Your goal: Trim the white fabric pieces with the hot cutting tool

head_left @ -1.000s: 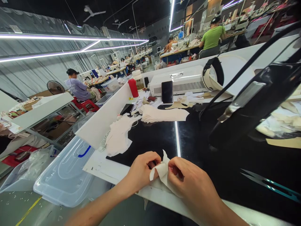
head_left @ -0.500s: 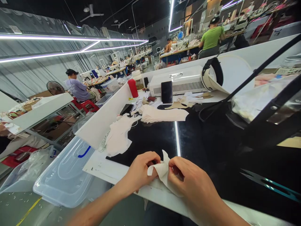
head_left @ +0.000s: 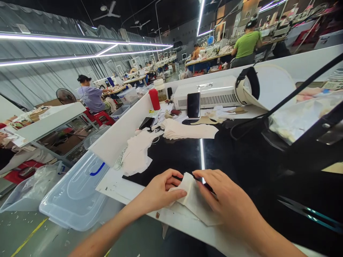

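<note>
Cream fabric piece (head_left: 197,205) lies between the two hands at the near white edge of the table (head_left: 134,192), its long side slanting from the left fingertips down and rightward beneath the right palm. The left hand (head_left: 158,191) grips its upper left end, thumb laid across the cloth with fingers curled behind, so the piece extends to the right of that grasp. The right hand (head_left: 227,200) arches over its right side, index fingertip at the upper corner; both hands are close against it, and whether the right fingers pinch the cloth or merely rest there I cannot tell, since the hand hides that border. Just past the fingers spreads a black mat (head_left: 177,157), with teal-handled snips (head_left: 312,214) to the right of the right hand. A dark arm (head_left: 305,150) slants over the mat's right side, the main obstruction there. Farther off, a pale left stack (head_left: 136,151) and a pale upper stack (head_left: 190,130) of cut pieces sit ahead of the left hand, then an upright phone (head_left: 193,105), a vented white box (head_left: 214,94) and, beyond the table, a seated person in green (head_left: 245,46).
</note>
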A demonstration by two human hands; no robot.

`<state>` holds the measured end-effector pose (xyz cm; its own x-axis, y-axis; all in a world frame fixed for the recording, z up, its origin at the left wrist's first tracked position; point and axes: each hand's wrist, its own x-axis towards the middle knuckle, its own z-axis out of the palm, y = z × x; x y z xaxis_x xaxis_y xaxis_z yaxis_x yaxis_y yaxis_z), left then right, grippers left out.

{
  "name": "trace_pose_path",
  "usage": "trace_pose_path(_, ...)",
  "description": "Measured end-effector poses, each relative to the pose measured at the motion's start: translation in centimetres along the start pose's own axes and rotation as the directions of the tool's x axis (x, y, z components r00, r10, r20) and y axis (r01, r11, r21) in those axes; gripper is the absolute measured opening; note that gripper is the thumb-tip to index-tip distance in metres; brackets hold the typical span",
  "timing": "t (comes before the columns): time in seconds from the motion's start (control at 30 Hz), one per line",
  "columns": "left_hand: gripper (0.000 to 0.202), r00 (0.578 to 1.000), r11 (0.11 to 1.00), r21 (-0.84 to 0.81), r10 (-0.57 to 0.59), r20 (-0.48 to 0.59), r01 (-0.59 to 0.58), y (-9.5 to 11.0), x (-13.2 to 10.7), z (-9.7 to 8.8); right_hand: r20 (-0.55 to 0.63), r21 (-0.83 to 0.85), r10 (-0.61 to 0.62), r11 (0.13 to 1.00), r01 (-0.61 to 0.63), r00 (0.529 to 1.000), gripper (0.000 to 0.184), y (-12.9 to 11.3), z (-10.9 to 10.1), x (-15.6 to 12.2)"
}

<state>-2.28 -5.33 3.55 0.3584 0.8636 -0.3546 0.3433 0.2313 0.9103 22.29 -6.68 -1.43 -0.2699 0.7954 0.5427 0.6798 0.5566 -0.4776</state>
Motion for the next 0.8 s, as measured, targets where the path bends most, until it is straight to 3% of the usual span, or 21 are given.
trace_pose_path(0.13, 0.044, 0.997, 0.996, 0.047, 0.078, 0.007, -0.078, -0.3, 0.4, 0.0, 0.200, 0.153, -0.129, 0.983, 0.100, 0.971, 0.046, 1.4, 0.4, 2.3)
trace_pose_path(0.23, 0.043, 0.994, 0.991, 0.087, 0.103, 0.022, -0.104, -0.2, 0.4, -0.1, 0.378, 0.262, -0.110, 0.965, 0.008, 0.919, 0.040, 1.7, 0.3, 3.7)
trace_pose_path(0.3, 0.046, 0.993, 0.986, 0.122, 0.111, 0.034, -0.115, 0.1, 0.3, -0.3, 0.431, 0.290, -0.082, 0.956, -0.052, 0.899, 0.033, 1.9, 0.1, 4.2)
trace_pose_path(0.43, 0.049, 0.993, 0.980, 0.164, 0.102, 0.060, -0.111, 0.8, 0.3, -1.0, 0.388, 0.283, -0.038, 0.956, -0.080, 0.921, 0.025, 2.4, -0.3, 4.1)
trace_pose_path(0.53, 0.047, 0.993, 0.985, 0.140, 0.095, 0.068, -0.103, 1.2, 0.6, -1.5, 0.360, 0.235, 0.074, 0.957, -0.168, 0.930, 0.015, 2.8, -0.8, 3.3)
trace_pose_path(0.7, 0.043, 0.993, 0.996, 0.067, 0.046, 0.111, -0.054, 1.8, 2.1, -2.0, 0.373, 0.183, 0.260, 0.920, -0.345, 0.891, 0.023, 2.5, -2.3, 2.0)
trace_pose_path(0.8, 0.038, 0.993, 0.995, 0.082, 0.045, 0.107, -0.054, 1.9, 3.7, -1.9, 0.366, 0.138, 0.320, 0.910, -0.392, 0.874, 0.031, 2.4, -3.0, 1.8)
